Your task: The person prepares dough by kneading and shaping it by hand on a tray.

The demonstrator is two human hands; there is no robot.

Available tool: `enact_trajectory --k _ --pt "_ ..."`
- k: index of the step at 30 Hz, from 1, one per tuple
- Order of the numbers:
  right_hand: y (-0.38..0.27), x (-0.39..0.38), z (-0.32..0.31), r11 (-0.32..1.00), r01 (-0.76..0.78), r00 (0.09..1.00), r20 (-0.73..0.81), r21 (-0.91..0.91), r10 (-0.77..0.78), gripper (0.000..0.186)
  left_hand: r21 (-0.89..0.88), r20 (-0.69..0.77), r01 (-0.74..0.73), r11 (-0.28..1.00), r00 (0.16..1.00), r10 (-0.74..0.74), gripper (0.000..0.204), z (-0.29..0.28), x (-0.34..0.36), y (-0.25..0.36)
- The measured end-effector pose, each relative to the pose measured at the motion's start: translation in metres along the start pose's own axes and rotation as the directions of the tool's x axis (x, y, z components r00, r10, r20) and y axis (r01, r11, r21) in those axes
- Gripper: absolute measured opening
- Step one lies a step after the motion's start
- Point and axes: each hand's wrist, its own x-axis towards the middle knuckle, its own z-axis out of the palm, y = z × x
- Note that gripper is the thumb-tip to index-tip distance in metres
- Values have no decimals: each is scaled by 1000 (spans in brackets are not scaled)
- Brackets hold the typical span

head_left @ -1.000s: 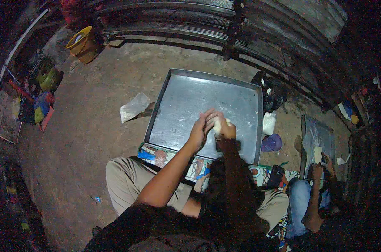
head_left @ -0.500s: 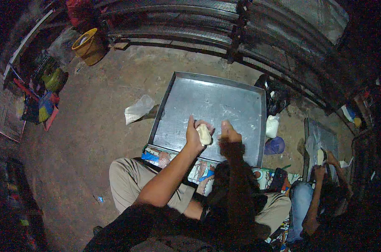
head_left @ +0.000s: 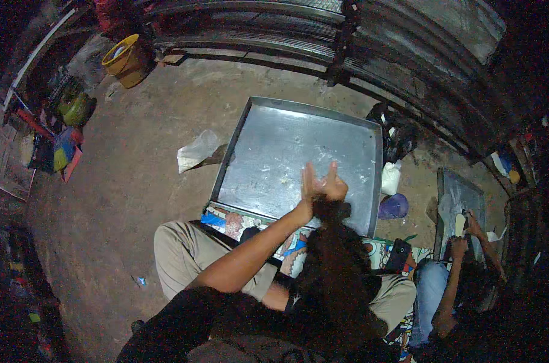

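Shifted rightward, the left bare hand (head_left: 307, 196) meets the right bare hand (head_left: 334, 189) over the squarish grey metal tray (head_left: 280, 145), some fingers outstretched; the pale dough lump is hidden, its place, holder and long axis unclear.

We cannot make out what, if anything, lies between the left hand (head_left: 308, 192) and the right hand (head_left: 334, 190); the fingers (head_left: 308, 175) look blurred. The right forearm (head_left: 336, 260) sinks into shadow and hides part of the tray (head_left: 274, 145). We note a red object (head_left: 110, 11) cut by the upper edge, a co-worker (head_left: 451, 296) partly lost in darkness, and a blue scrap (head_left: 141, 281) too small to identify.
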Motion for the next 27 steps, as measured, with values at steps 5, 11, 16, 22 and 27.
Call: enact_trajectory --k 5,11,16,22,27 --pt "2 6 2 928 -6 965 -241 374 103 51 635 108 -154 757 988 110 85 5 -13 -6" --pt "2 0 6 752 -248 953 292 611 77 54 389 -238 13 921 967 87 79 -16 5 24" --pt "8 -44 64 986 127 882 443 110 -163 62 108 -624 176 978 778 -71 31 -62 -4 29" --pt "10 -40 60 892 441 856 249 104 -452 52 -603 -627 -14 797 626 -464 26 -62 11 47" --pt "-27 -28 35 809 -147 948 315 569 -50 56 -259 -375 324 910 834 -404 28 -47 3 44"
